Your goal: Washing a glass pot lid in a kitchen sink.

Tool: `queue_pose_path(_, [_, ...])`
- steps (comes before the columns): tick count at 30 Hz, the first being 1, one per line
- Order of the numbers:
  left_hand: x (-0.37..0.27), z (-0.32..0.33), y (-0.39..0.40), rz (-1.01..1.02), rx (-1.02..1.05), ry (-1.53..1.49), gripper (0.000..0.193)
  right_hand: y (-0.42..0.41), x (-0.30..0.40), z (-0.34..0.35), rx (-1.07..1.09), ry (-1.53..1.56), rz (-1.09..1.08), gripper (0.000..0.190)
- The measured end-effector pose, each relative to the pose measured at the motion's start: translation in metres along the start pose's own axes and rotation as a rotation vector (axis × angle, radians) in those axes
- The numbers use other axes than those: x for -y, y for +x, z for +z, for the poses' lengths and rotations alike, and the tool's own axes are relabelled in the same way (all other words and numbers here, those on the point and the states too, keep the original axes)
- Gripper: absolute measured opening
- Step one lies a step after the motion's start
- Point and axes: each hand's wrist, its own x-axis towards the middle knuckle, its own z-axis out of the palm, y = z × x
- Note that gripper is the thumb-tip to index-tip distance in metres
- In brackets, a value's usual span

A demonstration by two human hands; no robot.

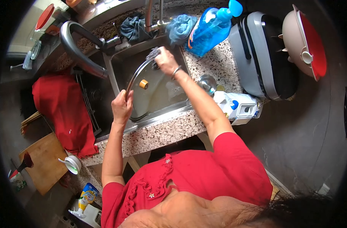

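A clear glass pot lid (139, 69) with a metal rim is held tilted over the sink basin (173, 102). Its wood-coloured knob (144, 84) shows in the middle. My left hand (122, 106) grips the rim on the left, thumb along the edge. In my right hand (165, 61), a dark grey scouring pad (154, 55) presses against the far rim. Most of the glass is hard to tell from the basin behind it, which looks wet.
A faucet (82, 54) arches left of the basin. Blue cloths (136, 28) lie behind it. Beyond my right arm stand a blue soap bottle (210, 31), a glass bowl (206, 84), a white wipes pack (239, 107) and a grey bin (251, 57). A red cloth (63, 111) lies left.
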Motion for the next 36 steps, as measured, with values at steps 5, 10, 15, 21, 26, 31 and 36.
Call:
queue_pose_path(5, [-0.003,0.001,0.031,0.023,0.054,0.049,0.023,-0.028,0.063,0.032,-0.152,-0.283,-0.649,0.025])
queue_pose_path(10, [-0.01,0.0,0.018,0.005,0.043,-0.022,0.023,0.003,-0.043,-0.004,-0.097,0.023,-0.07,0.028])
queue_pose_path(15, [-0.018,-0.002,0.019,0.03,0.014,0.051,0.026,-0.005,-0.006,0.007,-0.064,0.05,-0.02,0.027])
queue_pose_path(21, [-0.007,-0.003,0.019,0.016,0.028,-0.017,0.026,-0.013,0.033,0.026,-0.114,-0.239,-0.414,0.026])
queue_pose_path(26, [-0.013,0.001,-0.006,-0.023,-0.073,-0.056,0.026,0.006,-0.034,0.007,-0.025,0.063,0.09,0.03])
queue_pose_path(31, [-0.003,-0.002,0.019,0.077,0.003,0.032,0.018,-0.034,0.077,0.036,-0.101,-0.266,-0.667,0.023])
queue_pose_path(36, [-0.007,-0.003,0.004,0.018,0.031,-0.028,0.019,0.003,-0.004,-0.001,-0.136,-0.036,-0.188,0.023])
